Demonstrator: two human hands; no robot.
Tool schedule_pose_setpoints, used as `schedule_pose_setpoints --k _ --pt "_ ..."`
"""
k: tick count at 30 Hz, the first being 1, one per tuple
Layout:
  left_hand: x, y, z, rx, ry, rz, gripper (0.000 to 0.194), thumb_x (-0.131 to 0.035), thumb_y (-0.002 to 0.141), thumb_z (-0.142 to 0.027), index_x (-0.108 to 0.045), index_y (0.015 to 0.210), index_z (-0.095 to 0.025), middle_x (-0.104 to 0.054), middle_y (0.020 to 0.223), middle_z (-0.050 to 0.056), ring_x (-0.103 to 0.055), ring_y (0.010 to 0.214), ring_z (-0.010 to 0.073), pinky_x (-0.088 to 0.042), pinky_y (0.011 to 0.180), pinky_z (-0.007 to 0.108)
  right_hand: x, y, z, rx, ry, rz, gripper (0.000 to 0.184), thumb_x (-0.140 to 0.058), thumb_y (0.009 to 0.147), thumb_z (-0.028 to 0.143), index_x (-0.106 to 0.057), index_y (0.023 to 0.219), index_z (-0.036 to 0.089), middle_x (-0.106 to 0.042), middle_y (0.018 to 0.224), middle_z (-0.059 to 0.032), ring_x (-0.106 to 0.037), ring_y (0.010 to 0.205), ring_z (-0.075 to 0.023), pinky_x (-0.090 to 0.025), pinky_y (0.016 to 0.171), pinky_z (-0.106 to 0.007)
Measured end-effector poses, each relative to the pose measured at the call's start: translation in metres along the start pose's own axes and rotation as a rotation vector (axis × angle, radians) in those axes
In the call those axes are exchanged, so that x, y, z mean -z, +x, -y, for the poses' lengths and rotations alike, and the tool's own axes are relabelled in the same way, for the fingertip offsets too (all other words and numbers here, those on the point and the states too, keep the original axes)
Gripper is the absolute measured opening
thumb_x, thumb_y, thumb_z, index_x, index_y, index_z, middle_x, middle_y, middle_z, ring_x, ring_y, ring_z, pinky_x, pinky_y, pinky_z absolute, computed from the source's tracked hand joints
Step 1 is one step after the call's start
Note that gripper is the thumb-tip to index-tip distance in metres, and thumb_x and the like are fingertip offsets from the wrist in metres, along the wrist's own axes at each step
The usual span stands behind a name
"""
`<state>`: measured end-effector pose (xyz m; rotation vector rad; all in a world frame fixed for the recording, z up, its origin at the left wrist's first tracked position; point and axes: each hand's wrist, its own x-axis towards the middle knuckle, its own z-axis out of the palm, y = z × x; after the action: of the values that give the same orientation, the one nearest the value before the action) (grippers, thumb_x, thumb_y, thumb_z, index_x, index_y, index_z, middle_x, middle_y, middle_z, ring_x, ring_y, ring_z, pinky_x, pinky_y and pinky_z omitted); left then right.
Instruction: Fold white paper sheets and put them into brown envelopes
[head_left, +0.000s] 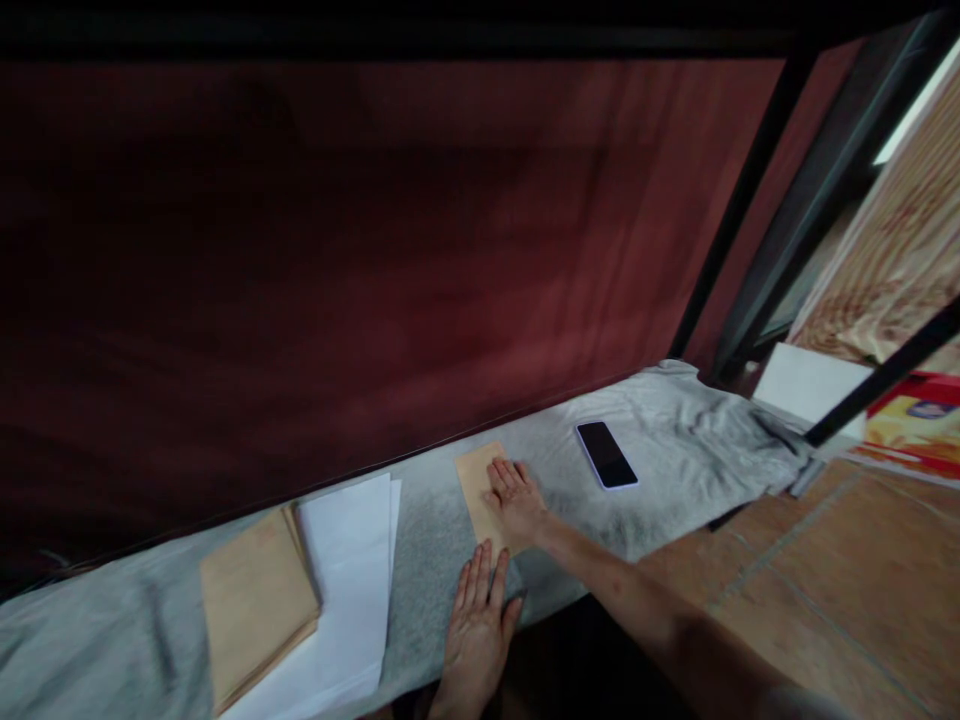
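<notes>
A small brown paper envelope (pixel 474 478) lies flat on the grey cloth in front of me; whether it is an envelope or a folded sheet is hard to make out. My right hand (pixel 516 502) rests flat on its middle, fingers stretched out. Nearer to me, my left hand (pixel 477 620) lies palm down with fingers spread, its fingertips at the paper's near edge. Neither hand grips anything. My right palm and forearm hide part of the paper's right side.
Left of my hands, a stack of brown envelopes (pixel 255 600) partly covers white paper sheets (pixel 349 580). A phone (pixel 606 455) lies to the right on the grey cloth (pixel 675 430). A dark red panel (pixel 420 260) rises behind. Black bars (pixel 742 210) stand at the right, near a red box (pixel 919 420).
</notes>
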<state>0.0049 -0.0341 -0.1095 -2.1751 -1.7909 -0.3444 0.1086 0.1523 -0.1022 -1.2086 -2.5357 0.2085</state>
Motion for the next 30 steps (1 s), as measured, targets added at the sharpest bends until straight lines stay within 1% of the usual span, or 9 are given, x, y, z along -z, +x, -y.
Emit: schedule_pose_setpoints --k 3,7,11,16,21,23,25,27,30 --pt "0.001 0.0 -0.001 -0.008 0.006 0.007 0.064 -0.055 0.092 -0.024 -0.035 0.153 -0.017 -0.039 0.158 0.015 -0.039 0.145 0.0273 -0.049 0.11 0.045 -0.008 -0.034 0.009 0.174 -0.021 -0.032 0.052 -0.04 0.104 0.038 -0.039 0.153 0.021 -0.035 0.16 -0.0108 -0.032 0.148 -0.025 -0.024 0.121 -0.047" --pt "0.004 -0.002 -0.006 0.02 -0.001 0.036 0.065 -0.055 0.09 -0.021 -0.036 0.152 -0.017 -0.041 0.158 0.013 -0.04 0.144 0.0267 -0.049 0.11 0.045 -0.01 -0.075 0.005 0.159 -0.067 -0.103 0.053 -0.04 0.104 0.032 -0.036 0.155 0.021 -0.036 0.159 -0.01 -0.035 0.146 -0.0234 -0.026 0.12 -0.044" --pt "0.009 -0.007 -0.006 0.085 -0.037 0.059 0.059 -0.053 0.093 -0.025 -0.04 0.15 -0.016 -0.048 0.153 0.012 -0.047 0.14 0.025 -0.05 0.109 0.044 -0.005 -0.097 -0.006 0.159 -0.101 -0.171 0.055 -0.042 0.102 0.029 -0.034 0.155 0.016 -0.04 0.157 -0.0112 -0.037 0.145 -0.023 -0.026 0.12 -0.044" --pt "0.024 -0.016 0.017 0.185 -0.005 0.042 0.049 -0.046 0.097 -0.032 -0.049 0.145 -0.019 -0.056 0.147 0.01 -0.051 0.137 0.0251 -0.049 0.109 0.045 -0.003 -0.104 -0.007 0.141 -0.096 -0.183 0.057 -0.043 0.102 0.031 -0.034 0.156 0.016 -0.042 0.156 -0.0107 -0.04 0.143 -0.0247 -0.026 0.12 -0.045" --pt "0.041 -0.033 0.059 0.614 0.209 -0.03 0.059 -0.038 0.099 -0.035 -0.037 0.152 -0.009 -0.047 0.151 0.022 -0.038 0.145 0.0346 -0.04 0.112 0.056 -0.003 -0.105 -0.005 0.122 -0.063 -0.161 0.056 -0.042 0.101 0.031 -0.036 0.155 0.018 -0.042 0.156 -0.0099 -0.041 0.143 -0.0259 -0.028 0.119 -0.047" --pt "0.042 -0.041 0.072 0.754 0.253 0.02 0.062 -0.037 0.098 -0.038 -0.038 0.15 -0.003 -0.049 0.149 0.026 -0.042 0.142 0.0375 -0.043 0.108 0.057 -0.003 -0.105 -0.006 0.115 -0.057 -0.16 0.056 -0.042 0.1 0.031 -0.037 0.155 0.018 -0.042 0.156 -0.0098 -0.041 0.143 -0.026 -0.028 0.119 -0.047" --pt "0.043 -0.046 0.079 0.819 0.271 0.114 0.058 -0.036 0.098 -0.038 -0.048 0.143 -0.002 -0.055 0.142 0.028 -0.051 0.133 0.0372 -0.048 0.102 0.052 -0.003 -0.105 -0.006 0.111 -0.058 -0.158 0.056 -0.042 0.1 0.031 -0.037 0.155 0.018 -0.042 0.156 -0.01 -0.041 0.143 -0.026 -0.028 0.119 -0.047" --pt "0.044 -0.048 0.082 0.822 0.279 0.192 0.051 -0.036 0.099 -0.033 -0.059 0.134 -0.003 -0.06 0.136 0.026 -0.058 0.126 0.0343 -0.052 0.098 0.047 -0.002 -0.104 -0.006 0.112 -0.062 -0.15 0.056 -0.042 0.1 0.031 -0.038 0.154 0.017 -0.041 0.156 -0.0103 -0.041 0.143 -0.026 -0.028 0.119 -0.047" --pt "0.05 -0.045 0.083 0.803 0.285 0.255 0.043 -0.036 0.099 -0.024 -0.065 0.126 -0.007 -0.065 0.13 0.022 -0.063 0.12 0.0299 -0.054 0.094 0.041 -0.001 -0.103 -0.006 0.119 -0.064 -0.142 0.056 -0.042 0.1 0.032 -0.038 0.154 0.017 -0.041 0.156 -0.0102 -0.041 0.143 -0.0259 -0.028 0.119 -0.047"
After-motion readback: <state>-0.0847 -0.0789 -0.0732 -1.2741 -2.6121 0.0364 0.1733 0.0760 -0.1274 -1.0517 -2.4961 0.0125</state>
